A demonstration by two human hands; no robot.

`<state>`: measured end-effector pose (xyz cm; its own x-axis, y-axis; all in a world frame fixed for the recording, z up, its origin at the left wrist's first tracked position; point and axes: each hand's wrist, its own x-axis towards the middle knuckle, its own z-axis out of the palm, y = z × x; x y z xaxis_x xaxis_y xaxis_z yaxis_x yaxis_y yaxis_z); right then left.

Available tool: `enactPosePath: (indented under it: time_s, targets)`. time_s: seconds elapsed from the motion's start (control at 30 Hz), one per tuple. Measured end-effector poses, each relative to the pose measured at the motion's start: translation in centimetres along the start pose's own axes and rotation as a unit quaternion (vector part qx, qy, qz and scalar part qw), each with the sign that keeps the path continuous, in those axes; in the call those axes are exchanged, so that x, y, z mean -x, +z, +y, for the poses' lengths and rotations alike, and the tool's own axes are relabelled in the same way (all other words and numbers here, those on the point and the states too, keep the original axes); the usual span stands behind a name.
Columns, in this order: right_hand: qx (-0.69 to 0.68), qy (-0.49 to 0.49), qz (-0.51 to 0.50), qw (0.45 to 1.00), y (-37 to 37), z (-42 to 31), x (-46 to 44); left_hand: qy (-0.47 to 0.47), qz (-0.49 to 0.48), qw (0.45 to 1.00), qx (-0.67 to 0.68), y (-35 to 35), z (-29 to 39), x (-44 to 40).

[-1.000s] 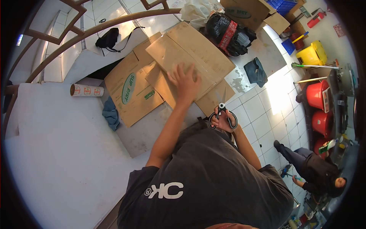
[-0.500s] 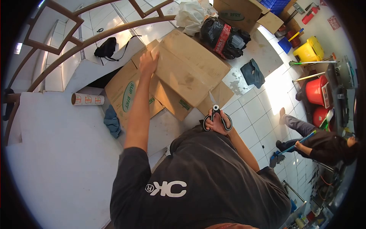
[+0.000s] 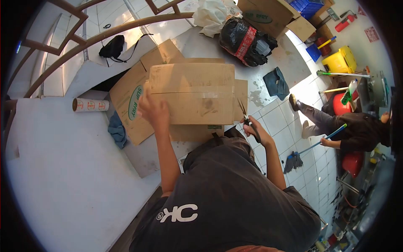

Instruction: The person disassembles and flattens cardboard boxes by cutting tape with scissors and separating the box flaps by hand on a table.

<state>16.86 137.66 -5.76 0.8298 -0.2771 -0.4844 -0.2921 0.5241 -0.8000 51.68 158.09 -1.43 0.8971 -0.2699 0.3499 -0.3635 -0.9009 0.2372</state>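
Note:
A closed cardboard box [image 3: 193, 94] lies squarely before me, with a strip of clear tape across its middle. At its left edge is my left hand [image 3: 153, 110], slightly blurred, its fingers apart against the cardboard. My right hand [image 3: 257, 131], at the box's lower right corner, holds black-handled scissors [image 3: 247, 120] with the blades pointing up and slightly parted. Flattened cardboard with a green oval print [image 3: 133, 103] lies under and to the left of the box.
A roll of printed tape [image 3: 90, 105] and a blue cloth [image 3: 117, 130] lie left. Behind are a black wrapped bundle [image 3: 245, 42] and a dark folded cloth [image 3: 276, 83]. At right, a person [image 3: 361, 132] holds a mop [image 3: 293, 161].
The box has turned from slanted to square and come nearer me. My left hand has moved down along its left side. The scissors have tilted. The person with the mop has moved.

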Motion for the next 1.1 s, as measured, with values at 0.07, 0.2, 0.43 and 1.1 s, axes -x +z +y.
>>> enactPosePath:
  time_s: [0.07, 0.2, 0.43, 1.1]
  targets:
    - [0.298, 0.024, 0.196, 0.934, 0.8, -2.3, 0.7, 0.137, -0.007, 0.987, 0.088, -0.4, 3.5, -1.2]
    - [0.517, -0.147, 0.383, 0.751, 1.6, -1.0, 0.0, 0.249, -0.116, 0.931, 0.24, 2.7, 10.3, -3.1]
    - [0.559, -0.168, 0.42, 0.695, 3.5, -1.1, 0.0, 0.341, -0.126, 0.913, 0.187, 9.6, 18.6, -2.3]
    - [0.457, -0.257, 0.485, 0.7, -2.5, -15.8, -10.0, 0.317, -0.132, 0.913, 0.221, 9.4, 17.0, -2.0]
